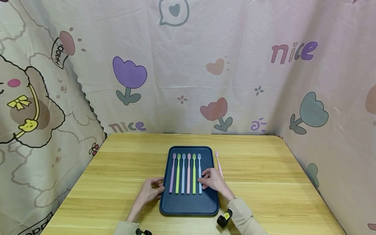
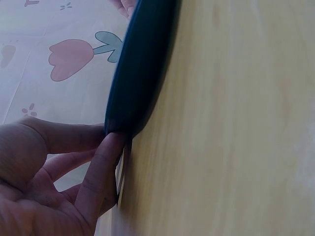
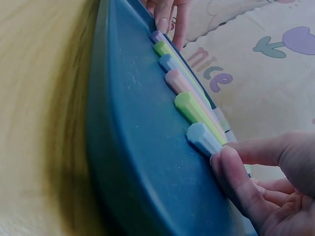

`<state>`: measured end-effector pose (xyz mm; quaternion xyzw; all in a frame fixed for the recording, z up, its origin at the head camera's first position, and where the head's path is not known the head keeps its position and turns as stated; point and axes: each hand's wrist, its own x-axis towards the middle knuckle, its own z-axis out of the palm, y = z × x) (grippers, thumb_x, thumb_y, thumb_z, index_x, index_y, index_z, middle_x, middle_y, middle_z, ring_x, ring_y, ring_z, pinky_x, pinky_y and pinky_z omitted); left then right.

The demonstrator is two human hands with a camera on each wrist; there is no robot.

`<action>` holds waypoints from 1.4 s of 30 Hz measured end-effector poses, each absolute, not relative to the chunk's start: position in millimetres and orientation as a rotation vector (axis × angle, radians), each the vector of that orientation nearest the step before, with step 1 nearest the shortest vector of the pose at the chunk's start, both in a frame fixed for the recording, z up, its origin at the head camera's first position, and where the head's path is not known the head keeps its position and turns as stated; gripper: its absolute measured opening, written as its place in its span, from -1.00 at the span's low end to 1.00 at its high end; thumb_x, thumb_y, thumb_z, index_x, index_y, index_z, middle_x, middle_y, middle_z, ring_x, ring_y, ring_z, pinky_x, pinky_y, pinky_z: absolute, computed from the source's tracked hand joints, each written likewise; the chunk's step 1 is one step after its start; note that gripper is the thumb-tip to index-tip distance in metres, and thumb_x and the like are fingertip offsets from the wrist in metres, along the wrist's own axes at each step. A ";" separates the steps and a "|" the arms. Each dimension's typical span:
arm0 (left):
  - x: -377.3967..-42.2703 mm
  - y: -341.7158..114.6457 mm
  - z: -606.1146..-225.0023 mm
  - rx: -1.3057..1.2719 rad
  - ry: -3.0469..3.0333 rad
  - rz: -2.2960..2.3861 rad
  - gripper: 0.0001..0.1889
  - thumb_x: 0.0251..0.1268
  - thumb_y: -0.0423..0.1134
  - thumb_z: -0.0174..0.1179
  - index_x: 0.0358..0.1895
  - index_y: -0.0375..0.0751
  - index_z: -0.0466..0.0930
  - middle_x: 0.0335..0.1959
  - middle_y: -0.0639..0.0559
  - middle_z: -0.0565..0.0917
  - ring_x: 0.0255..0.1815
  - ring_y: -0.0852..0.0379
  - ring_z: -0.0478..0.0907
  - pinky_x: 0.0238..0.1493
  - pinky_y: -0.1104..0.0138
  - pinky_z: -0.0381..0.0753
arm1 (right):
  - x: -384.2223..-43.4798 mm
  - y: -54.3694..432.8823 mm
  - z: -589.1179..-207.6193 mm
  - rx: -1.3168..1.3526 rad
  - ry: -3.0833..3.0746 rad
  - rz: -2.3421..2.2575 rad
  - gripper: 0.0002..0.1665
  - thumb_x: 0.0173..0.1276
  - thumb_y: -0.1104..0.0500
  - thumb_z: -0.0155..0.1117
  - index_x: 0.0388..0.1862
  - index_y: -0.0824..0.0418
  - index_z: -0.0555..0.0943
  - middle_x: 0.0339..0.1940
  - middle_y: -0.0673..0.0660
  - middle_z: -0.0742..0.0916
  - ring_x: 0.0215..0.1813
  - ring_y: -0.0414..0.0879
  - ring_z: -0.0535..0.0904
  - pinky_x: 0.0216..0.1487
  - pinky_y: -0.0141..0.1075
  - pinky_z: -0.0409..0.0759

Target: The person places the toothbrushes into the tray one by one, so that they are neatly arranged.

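Observation:
A dark blue tray (image 1: 189,205) lies on the table with several toothbrushes in a row, heads toward the back. From the left they are purple (image 1: 172,174), green (image 1: 177,174), blue (image 1: 183,174), pink (image 1: 188,174), green (image 1: 194,174) and blue (image 1: 199,166). My right hand (image 1: 215,180) pinches the rightmost blue toothbrush by its handle, between thumb and forefinger, as the right wrist view shows. At the tray's left side, my left hand (image 1: 149,192) grips the rim, thumb and fingers on the edge in the left wrist view. Another pink toothbrush (image 1: 218,163) lies just right of the tray, partly behind my right hand.
The wooden table (image 1: 264,182) reaches out on both sides of the tray. A printed curtain (image 1: 188,78) hangs behind its back edge and along the sides. A black wrist camera (image 1: 224,218) sits at my right sleeve, close to the tray's near right corner.

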<state>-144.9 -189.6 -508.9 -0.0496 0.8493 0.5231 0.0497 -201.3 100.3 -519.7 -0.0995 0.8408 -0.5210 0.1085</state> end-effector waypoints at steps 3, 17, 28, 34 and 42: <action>-144.7 -189.1 -508.5 -0.161 2.586 1.592 -0.56 0.18 -0.55 0.27 0.19 -0.42 0.61 -0.33 -0.11 0.63 -0.43 0.13 0.55 -0.49 0.30 0.70 | -200.8 100.8 -521.1 -0.306 2.480 -1.596 -0.62 0.29 0.25 0.41 -0.03 0.47 0.57 -0.52 0.17 0.73 -0.62 -0.13 0.67 -0.52 -0.28 0.71; -145.4 -189.3 -507.7 -0.161 2.574 1.596 -0.55 0.19 -0.52 0.28 0.20 -0.39 0.62 -0.32 -0.11 0.63 -0.42 0.13 0.56 -0.49 0.30 0.70 | -215.3 152.2 -534.5 0.026 2.646 -2.056 -0.71 0.24 0.35 0.41 -0.09 0.47 0.63 -0.55 0.14 0.69 -0.63 -0.30 0.51 -0.60 -0.49 0.48; -145.2 -189.0 -509.0 -0.158 2.574 1.598 -0.54 0.19 -0.53 0.28 0.21 -0.41 0.60 -0.32 -0.11 0.63 -0.43 0.13 0.56 -0.49 0.28 0.70 | -220.5 170.1 -542.2 0.026 2.672 -1.879 -0.70 0.22 0.31 0.46 -0.12 0.43 0.62 -0.55 0.12 0.68 -0.65 -0.28 0.49 -0.62 -0.45 0.52; -145.2 -189.0 -509.3 -0.163 2.567 1.609 -0.55 0.19 -0.54 0.27 0.20 -0.42 0.60 -0.32 -0.12 0.63 -0.43 0.13 0.57 -0.48 0.28 0.71 | -220.4 172.4 -542.0 0.064 2.634 -1.831 -0.68 0.20 0.25 0.50 -0.15 0.41 0.64 -0.54 0.11 0.66 -0.64 -0.27 0.50 -0.63 -0.47 0.48; -145.1 -189.3 -509.4 -0.152 2.556 1.626 -0.54 0.18 -0.54 0.26 0.20 -0.44 0.59 -0.31 -0.12 0.63 -0.43 0.13 0.57 -0.48 0.28 0.71 | -219.8 174.0 -541.3 0.050 2.629 -1.799 -0.66 0.20 0.22 0.51 -0.15 0.41 0.64 -0.53 0.12 0.67 -0.66 -0.25 0.51 -0.65 -0.45 0.47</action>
